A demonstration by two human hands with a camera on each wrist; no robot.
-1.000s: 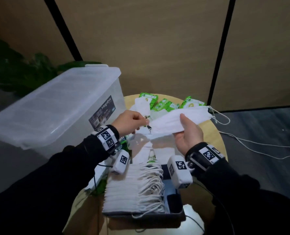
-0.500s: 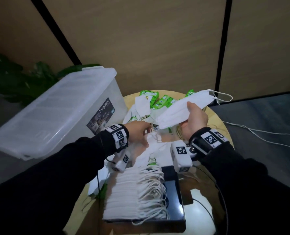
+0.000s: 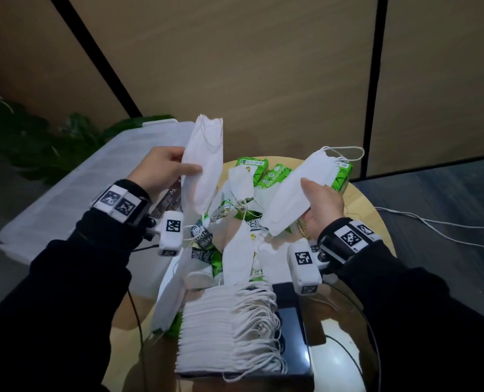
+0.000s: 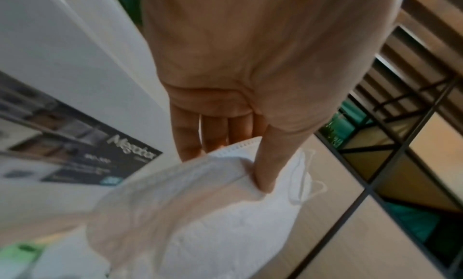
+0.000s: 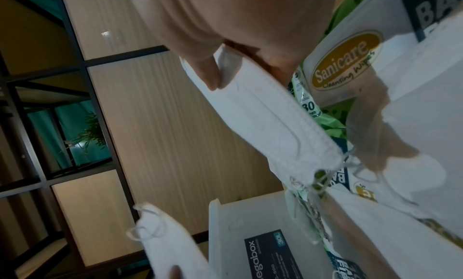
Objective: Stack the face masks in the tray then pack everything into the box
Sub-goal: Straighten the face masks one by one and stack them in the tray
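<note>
My left hand (image 3: 166,169) pinches one folded white face mask (image 3: 205,162) and holds it upright above the table; the left wrist view shows the thumb (image 4: 265,162) pressed on that mask (image 4: 200,204). My right hand (image 3: 321,206) grips a second white mask (image 3: 297,190), slanted up to the right, its ear loops trailing; it shows too in the right wrist view (image 5: 263,120). A neat stack of white masks (image 3: 226,329) fills the dark tray (image 3: 294,329) near me. The clear lidded storage box (image 3: 74,193) stands at the left.
Loose white masks (image 3: 236,261) and green wipe packs (image 3: 260,174) lie heaped on the round wooden table (image 3: 376,230). White cables (image 3: 438,227) trail over the floor at the right. A leafy plant (image 3: 37,137) stands behind the box.
My left hand has risen from the heap with a mask pinched in it. My right hand stays raised with its mask, and the two hands have spread apart.
</note>
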